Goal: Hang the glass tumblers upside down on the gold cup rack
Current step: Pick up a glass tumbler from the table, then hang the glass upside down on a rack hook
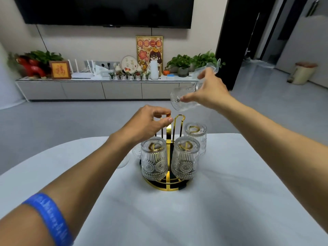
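The gold cup rack (167, 188) stands mid-table on a round base with upright prongs. Three ribbed glass tumblers hang upside down on it: front left (154, 159), front right (184, 158), back right (196, 136). Another glass (135, 152) shows partly behind my left forearm. My left hand (147, 124) pinches the top of the rack's handle. My right hand (207, 93) holds a tumbler (181, 100) tilted on its side in the air, above and right of the rack. One bare gold prong (179, 119) rises beside my left fingers.
The white table (230, 201) has its rounded far edge just behind the rack. Beyond lie grey floor, a low TV cabinet (106, 89) with plants and ornaments, and a bin (303, 73) at the right.
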Motion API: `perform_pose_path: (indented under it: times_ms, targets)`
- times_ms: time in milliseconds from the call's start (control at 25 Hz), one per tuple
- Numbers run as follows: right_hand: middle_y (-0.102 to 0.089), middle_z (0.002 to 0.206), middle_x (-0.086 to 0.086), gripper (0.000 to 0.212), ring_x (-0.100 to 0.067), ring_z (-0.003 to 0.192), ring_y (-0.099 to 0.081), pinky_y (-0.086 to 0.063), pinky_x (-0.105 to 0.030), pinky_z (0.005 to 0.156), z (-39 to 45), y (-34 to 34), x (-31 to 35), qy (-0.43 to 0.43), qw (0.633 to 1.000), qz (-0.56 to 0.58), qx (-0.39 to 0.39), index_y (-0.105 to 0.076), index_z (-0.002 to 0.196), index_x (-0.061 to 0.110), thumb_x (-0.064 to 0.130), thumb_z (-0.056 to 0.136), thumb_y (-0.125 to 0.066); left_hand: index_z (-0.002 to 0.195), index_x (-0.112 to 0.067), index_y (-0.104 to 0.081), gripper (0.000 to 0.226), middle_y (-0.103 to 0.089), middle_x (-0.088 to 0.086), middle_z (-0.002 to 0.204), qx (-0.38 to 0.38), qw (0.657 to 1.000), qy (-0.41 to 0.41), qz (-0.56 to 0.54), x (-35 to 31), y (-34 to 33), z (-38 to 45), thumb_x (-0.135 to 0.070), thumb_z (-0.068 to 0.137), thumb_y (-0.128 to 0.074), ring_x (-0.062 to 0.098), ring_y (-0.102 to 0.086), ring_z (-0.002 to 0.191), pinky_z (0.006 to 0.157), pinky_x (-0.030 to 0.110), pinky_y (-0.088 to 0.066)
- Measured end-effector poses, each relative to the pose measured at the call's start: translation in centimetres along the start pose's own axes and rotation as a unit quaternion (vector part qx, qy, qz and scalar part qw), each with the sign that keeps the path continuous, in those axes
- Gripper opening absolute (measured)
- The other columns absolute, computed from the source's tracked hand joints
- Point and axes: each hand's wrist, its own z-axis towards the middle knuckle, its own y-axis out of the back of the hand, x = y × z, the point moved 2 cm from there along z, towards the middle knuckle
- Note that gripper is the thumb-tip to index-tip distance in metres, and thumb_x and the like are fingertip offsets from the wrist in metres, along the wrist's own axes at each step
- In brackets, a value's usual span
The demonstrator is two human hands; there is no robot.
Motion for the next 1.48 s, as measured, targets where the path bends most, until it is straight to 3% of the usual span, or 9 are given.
perform_pose_path:
  times_ms: [240,520,880,960,1040,1120,1200,1320,1480]
  targets:
    - [-0.058,0.129,-0.009,0.083,-0.027,0.113,-0.055,-0.048,-0.043,0.093,0.5,-3.2,0.6,0.042,0.995,-0.093,0.015,-0.057,0.125,0.017,0.048,0.055,-0.088,0.121,-0.029,-0.068,0.038,-0.067,-0.008,0.122,-0.012,1.0,-0.01,-0.015,0.6,0.0,0.1,-0.045,0.087,-0.064,0.008,-0.058,0.109,0.093,0.044,-0.048]
    - [-0.057,0.102,-0.003,0.062,-0.022,0.086,-0.052,-0.04,-0.033,0.064,-0.7,-6.8,-1.5,0.062,0.984,-0.151,0.077,-0.049,0.101,0.019,0.031,0.058,-0.092,0.124,-0.025,-0.066,0.045,-0.065,-0.004,0.127,-0.019,1.0,-0.009,-0.023,0.8,-0.1,0.2,-0.048,0.084,-0.065,0.008,-0.057,0.113,0.094,0.046,-0.049]
    - [-0.06,0.091,-0.004,0.043,-0.018,0.074,-0.053,-0.041,-0.032,0.058,-0.2,-8.0,-2.0,0.004,0.96,-0.195,0.199,-0.052,0.094,0.017,0.032,0.069,-0.083,0.126,-0.023,-0.064,0.043,-0.064,-0.006,0.129,-0.035,0.999,-0.019,-0.036,1.1,-0.4,0.0,-0.043,0.087,-0.065,0.007,-0.057,0.112,0.092,0.039,-0.049]
    - [-0.062,0.104,-0.003,0.03,-0.018,0.084,-0.055,-0.041,-0.03,0.06,-1.0,-6.7,-1.2,0.006,0.973,-0.143,0.18,-0.058,0.101,0.017,0.035,0.081,-0.073,0.127,-0.024,-0.063,0.044,-0.063,-0.004,0.131,-0.027,0.999,-0.013,-0.017,0.9,-0.3,0.0,-0.045,0.088,-0.063,0.008,-0.055,0.115,0.093,0.037,-0.047]
    - [-0.064,0.113,-0.002,0.028,-0.016,0.093,-0.055,-0.041,-0.028,0.067,-3.2,-5.4,-0.1,0.05,0.993,-0.059,0.092,-0.064,0.109,0.019,0.039,0.091,-0.059,0.126,-0.025,-0.064,0.042,-0.062,-0.004,0.132,-0.007,1.0,-0.015,-0.011,0.6,-0.1,-0.1,-0.043,0.088,-0.063,0.008,-0.053,0.119,0.098,0.037,-0.043]
    - [-0.067,0.12,0.001,0.034,-0.013,0.101,-0.058,-0.043,-0.029,0.073,-6.4,-4.4,1.6,0.126,0.989,0.013,0.069,-0.065,0.119,0.024,0.041,0.095,-0.049,0.12,-0.023,-0.068,0.033,-0.067,-0.004,0.126,-0.057,0.997,-0.033,-0.036,0.8,0.4,-0.9,-0.036,0.09,-0.064,0.01,-0.055,0.119,0.102,0.038,-0.043]
    - [-0.064,0.13,0.002,0.035,-0.017,0.113,-0.059,-0.046,-0.032,0.085,-8.6,-4.7,2.6,0.184,0.976,-0.002,0.112,-0.064,0.125,0.023,0.035,0.096,-0.047,0.117,-0.019,-0.069,0.027,-0.069,-0.001,0.119,-0.211,0.973,0.004,-0.089,2.2,1.5,-2.2,-0.025,0.09,-0.065,0.014,-0.059,0.114,0.098,0.042,-0.048]
    - [-0.054,0.144,-0.002,0.035,-0.023,0.13,-0.05,-0.037,-0.036,0.107,-9.2,-5.5,2.6,0.182,0.975,-0.054,0.112,-0.063,0.128,0.014,0.016,0.097,-0.047,0.133,-0.02,-0.055,0.053,-0.057,0.001,0.134,-0.321,0.935,0.131,-0.069,6.4,2.7,-4.6,-0.011,0.083,-0.069,0.019,-0.051,0.122,0.098,0.035,-0.044]
    - [-0.052,0.145,-0.003,0.035,-0.024,0.132,-0.047,-0.035,-0.036,0.106,-9.1,-5.5,2.3,0.176,0.979,-0.061,0.086,-0.06,0.131,0.012,0.019,0.098,-0.049,0.15,-0.031,-0.02,0.103,-0.031,0.004,0.154,-0.226,0.935,0.258,-0.09,11.8,2.2,-6.9,-0.006,0.07,-0.079,0.026,-0.035,0.135,0.106,0.043,-0.037]
